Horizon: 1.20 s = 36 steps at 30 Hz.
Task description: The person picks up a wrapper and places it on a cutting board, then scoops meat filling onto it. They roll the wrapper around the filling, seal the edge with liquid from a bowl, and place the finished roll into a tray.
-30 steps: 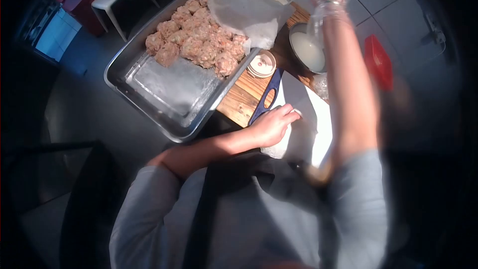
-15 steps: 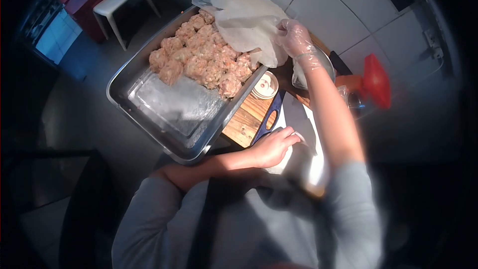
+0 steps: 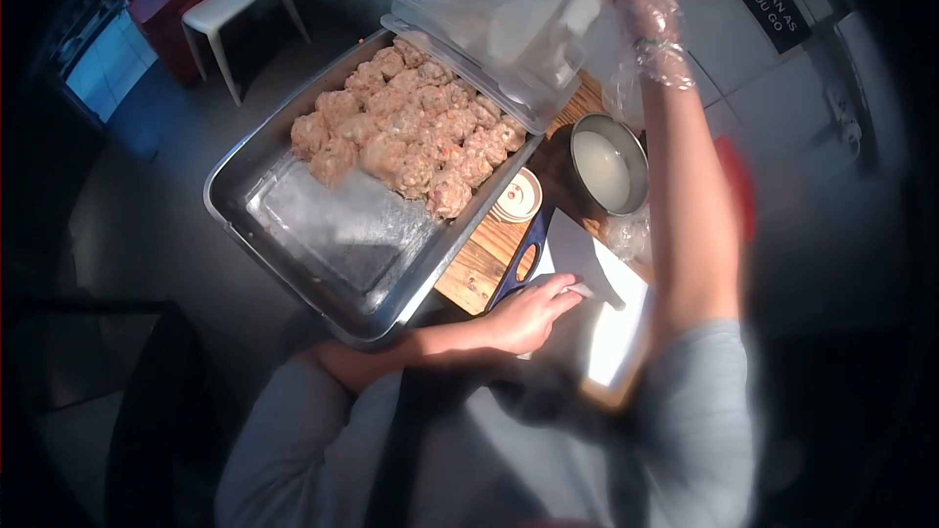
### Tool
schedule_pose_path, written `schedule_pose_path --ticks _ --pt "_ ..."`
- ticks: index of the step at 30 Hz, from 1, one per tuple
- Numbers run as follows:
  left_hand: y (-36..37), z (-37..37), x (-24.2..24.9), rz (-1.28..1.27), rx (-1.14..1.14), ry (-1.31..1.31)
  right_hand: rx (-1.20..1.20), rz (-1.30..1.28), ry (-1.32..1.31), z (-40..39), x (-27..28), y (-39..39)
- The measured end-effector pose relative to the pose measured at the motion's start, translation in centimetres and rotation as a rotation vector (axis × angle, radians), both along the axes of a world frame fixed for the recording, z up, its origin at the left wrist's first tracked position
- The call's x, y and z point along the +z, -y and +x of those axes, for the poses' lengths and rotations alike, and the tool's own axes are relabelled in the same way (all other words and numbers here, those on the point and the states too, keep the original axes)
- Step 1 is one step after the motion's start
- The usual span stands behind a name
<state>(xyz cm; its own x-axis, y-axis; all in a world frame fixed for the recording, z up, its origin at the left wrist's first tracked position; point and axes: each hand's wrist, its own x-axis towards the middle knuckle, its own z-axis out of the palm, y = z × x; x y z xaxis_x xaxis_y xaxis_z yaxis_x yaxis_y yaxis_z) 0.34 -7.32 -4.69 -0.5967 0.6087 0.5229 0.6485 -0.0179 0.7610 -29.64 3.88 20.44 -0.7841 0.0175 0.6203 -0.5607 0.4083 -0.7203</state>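
My right hand (image 3: 646, 10), in a clear plastic glove, is raised at the top with its fingers closed on a thin white sheet (image 3: 572, 15). The sheet hangs over a clear plastic container (image 3: 469, 64) at the tray's far corner. Low over the white cutting board (image 3: 621, 332), my bare left hand (image 3: 528, 318) is closed, a bit of something whitish showing at its fingertips; I cannot tell what it is. Rounded portions of minced filling (image 3: 401, 127) with orange and green flecks crowd the far part of the metal tray (image 3: 313, 220).
A round metal bowl (image 3: 608, 166) with cloudy pale liquid stands right of the tray. Between tray and board lie a small round cream-coloured item (image 3: 518, 196) and the board's blue handle (image 3: 514, 279). A white stool (image 3: 235, 15) stands at the back left.
My right hand has risen up and right, lifting the white sheet off the tray's far corner. More filling, the plastic container and the bowl now show. My left hand has shifted slightly down and left.
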Motion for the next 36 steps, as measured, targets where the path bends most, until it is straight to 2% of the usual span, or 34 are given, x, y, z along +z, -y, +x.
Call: schedule_pose_path --ticks 3,4,7,8,9,11,13,15,16,17,18,19,20,21,23,25,26,27,29,33,34,36 --pt "0.4 -0.2 0.9 -0.112 -0.095 0.136 -0.053 -0.044 -0.124 1.1 2.2 1.6" --pt "0.4 -0.4 1.3 -0.262 -0.132 0.196 -0.066 -0.066 -0.199 -1.5 1.3 0.7" --pt "0.3 -0.3 1.1 -0.175 -0.110 0.175 -0.115 0.333 0.209 -1.1 -0.7 0.4" --pt "0.0 0.1 0.2 -0.037 -0.002 0.067 -0.054 0.483 0.266 0.0 -1.8 -0.2" --pt "0.3 -0.2 0.7 -0.029 -0.060 0.146 0.006 0.631 0.332 2.5 -2.7 -0.4" --pt "0.9 -1.0 1.7 0.008 -0.147 0.294 0.215 0.651 0.674 9.2 -1.9 -1.4" --pt "0.0 -2.2 0.7 0.178 -0.201 0.287 0.378 0.653 0.819 15.5 -2.3 -3.5" --pt "0.7 -2.7 3.7 0.178 -0.444 0.715 0.488 0.685 0.828 21.5 -3.1 -5.3" --pt "0.2 -2.3 4.2 0.241 -0.504 0.941 0.536 0.623 0.859 23.9 -4.2 -6.6" --pt "-0.1 -2.3 4.4 0.273 -0.454 0.676 0.586 0.561 0.878 26.1 -5.3 -7.7" --pt "0.1 -2.7 5.4 0.190 -0.445 0.500 0.436 0.652 0.945 28.2 -4.7 -7.6" --pt "0.4 -2.8 6.8 0.109 -0.432 0.320 0.350 0.670 0.716 30.4 -5.4 -8.7" --pt "0.6 -2.3 8.2 0.084 -0.317 0.265 0.287 0.498 0.810 32.2 -5.2 -9.3" --pt "0.5 -2.1 8.4 0.092 -0.310 0.398 0.224 0.322 0.897 33.7 -4.8 -10.0" --pt "0.5 -2.4 8.6 -0.123 -0.082 0.342 0.193 0.131 0.850 36.1 -4.1 -12.1" --pt "0.8 -3.5 9.1 -0.085 -0.186 0.471 0.149 0.010 0.795 37.6 -3.9 -13.8" --pt "0.8 -4.0 9.9 -0.080 -0.184 0.487 0.098 0.002 0.759 38.1 -4.2 -14.5" --pt "0.0 -4.4 10.0 0.054 -0.179 0.445 0.049 -0.005 0.722 38.4 -4.4 -15.1" --pt "-0.8 -5.5 11.4 -0.004 -0.082 0.519 -0.104 0.035 0.639 38.2 -5.7 -16.9" --pt "-1.5 -4.8 14.0 0.190 0.035 0.221 -0.307 0.210 0.330 39.4 -6.3 -17.8" --pt "-1.1 -3.7 14.5 0.177 0.036 0.148 -0.280 0.036 0.302 40.1 -7.0 -17.3" --pt "-0.3 -2.2 13.5 0.077 0.005 -0.151 -0.137 0.021 0.200 40.7 -9.7 -18.2"
